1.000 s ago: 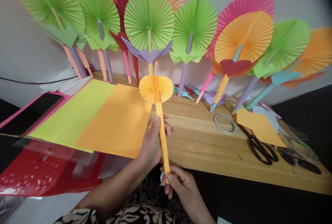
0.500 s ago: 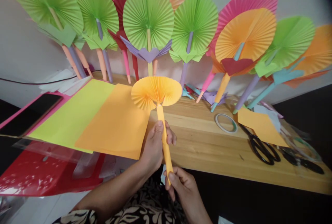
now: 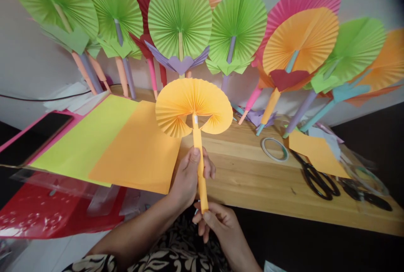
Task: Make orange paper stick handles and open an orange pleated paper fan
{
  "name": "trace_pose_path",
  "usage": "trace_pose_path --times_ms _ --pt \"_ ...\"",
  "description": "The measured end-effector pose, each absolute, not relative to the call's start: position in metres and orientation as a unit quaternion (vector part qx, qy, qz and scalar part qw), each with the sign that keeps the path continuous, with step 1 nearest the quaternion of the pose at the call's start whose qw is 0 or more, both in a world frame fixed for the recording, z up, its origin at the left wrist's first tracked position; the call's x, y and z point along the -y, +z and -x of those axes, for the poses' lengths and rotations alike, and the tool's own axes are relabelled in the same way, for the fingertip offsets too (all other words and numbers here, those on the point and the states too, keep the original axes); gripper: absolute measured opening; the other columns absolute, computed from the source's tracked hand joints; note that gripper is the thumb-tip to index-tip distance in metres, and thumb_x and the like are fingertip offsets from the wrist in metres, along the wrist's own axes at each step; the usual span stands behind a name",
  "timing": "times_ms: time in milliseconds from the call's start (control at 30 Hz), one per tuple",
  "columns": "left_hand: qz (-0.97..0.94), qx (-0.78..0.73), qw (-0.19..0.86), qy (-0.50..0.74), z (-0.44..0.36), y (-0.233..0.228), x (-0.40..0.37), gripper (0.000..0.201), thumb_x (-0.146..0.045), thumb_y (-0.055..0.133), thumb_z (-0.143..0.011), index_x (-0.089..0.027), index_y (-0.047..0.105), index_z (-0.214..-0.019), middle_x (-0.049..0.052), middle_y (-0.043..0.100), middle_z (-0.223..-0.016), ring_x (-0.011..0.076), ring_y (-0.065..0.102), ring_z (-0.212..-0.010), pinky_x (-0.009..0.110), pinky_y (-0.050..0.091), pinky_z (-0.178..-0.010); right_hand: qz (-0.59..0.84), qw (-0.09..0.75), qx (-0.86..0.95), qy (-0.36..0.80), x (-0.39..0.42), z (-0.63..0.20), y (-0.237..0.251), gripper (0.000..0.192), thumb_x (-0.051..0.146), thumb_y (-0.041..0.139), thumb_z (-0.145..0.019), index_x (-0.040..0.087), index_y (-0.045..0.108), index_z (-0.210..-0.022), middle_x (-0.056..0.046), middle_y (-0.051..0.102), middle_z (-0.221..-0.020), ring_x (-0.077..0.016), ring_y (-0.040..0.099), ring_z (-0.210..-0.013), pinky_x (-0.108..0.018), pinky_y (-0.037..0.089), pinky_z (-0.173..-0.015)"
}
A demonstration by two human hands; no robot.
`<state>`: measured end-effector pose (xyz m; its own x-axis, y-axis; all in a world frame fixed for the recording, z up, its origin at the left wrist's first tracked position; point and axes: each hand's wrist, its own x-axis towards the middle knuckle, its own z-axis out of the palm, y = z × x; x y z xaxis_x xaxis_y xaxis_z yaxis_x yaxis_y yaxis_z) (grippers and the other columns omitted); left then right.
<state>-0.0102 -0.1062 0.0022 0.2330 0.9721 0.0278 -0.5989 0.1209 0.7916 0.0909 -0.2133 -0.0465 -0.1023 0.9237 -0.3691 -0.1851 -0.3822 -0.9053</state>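
While upright, orange fan, left hand grasping stick, right hand apparently pinching its base.

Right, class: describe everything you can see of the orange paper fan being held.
The orange paper fan is pleated paper, opened to most of a circle, with a gap at the bottom on either side of the stem. Its rolled orange paper handle stands almost upright. The left hand grips the handle midway; the right hand pinches its lower end. It is held above the wooden table's near edge.

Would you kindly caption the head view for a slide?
Left hand and right hand hold an orange paper fan above a wooden table.
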Motion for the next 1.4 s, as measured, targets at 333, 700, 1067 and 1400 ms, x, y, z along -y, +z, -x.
trace_pose_path --times_ms 333,700,1067,1400 --pt "-0.359 -0.262 0.699 0.560 0.009 0.002 0.107 0.037 -0.051 0.043 -0.104 -0.018 0.053 -0.092 -0.006 0.047 -0.055 0.0117 0.054 -0.057 0.027 0.045 -0.065 0.526 0.419 0.342 0.656 0.218 -0.088 -0.050 0.052 0.066 0.066 -0.086 0.015 0.068 -0.075 -0.003 0.066 -0.064 -0.0090 0.052 -0.046 -0.022 0.044 -0.048" --pt "-0.356 -0.269 0.728 0.521 0.005 -0.007 0.120 0.042 -0.059 0.047 -0.100 -0.019 0.050 -0.088 -0.006 0.049 -0.053 0.0133 0.052 -0.053 0.029 0.046 -0.060 0.541 0.464 0.363 0.600 0.212 -0.089 -0.039 0.050 0.064 0.064 -0.088 0.017 0.065 -0.071 0.003 0.055 -0.053 -0.0080 0.047 -0.044 -0.022 0.040 -0.050" --pt "-0.348 -0.254 0.730 0.532 0.008 0.001 0.113 0.037 -0.052 0.044 -0.103 -0.018 0.052 -0.090 -0.006 0.049 -0.053 0.0116 0.053 -0.055 0.026 0.045 -0.063 0.568 0.437 0.458 0.526 0.208 -0.094 -0.027 0.036 0.047 0.062 -0.093 0.018 0.073 -0.074 -0.001 0.066 -0.057 -0.0128 0.061 -0.052 -0.024 0.050 -0.059" --pt "-0.302 -0.258 0.753 0.525 0.008 0.013 0.106 0.036 -0.053 0.049 -0.101 -0.019 0.050 -0.088 -0.006 0.048 -0.051 0.0117 0.052 -0.053 0.025 0.044 -0.063 0.593 0.503 0.587 0.225 0.199 -0.100 -0.018 0.013 0.014 0.071 -0.084 0.023 0.072 -0.093 0.004 0.076 -0.075 -0.0106 0.070 -0.063 -0.017 0.055 -0.063"
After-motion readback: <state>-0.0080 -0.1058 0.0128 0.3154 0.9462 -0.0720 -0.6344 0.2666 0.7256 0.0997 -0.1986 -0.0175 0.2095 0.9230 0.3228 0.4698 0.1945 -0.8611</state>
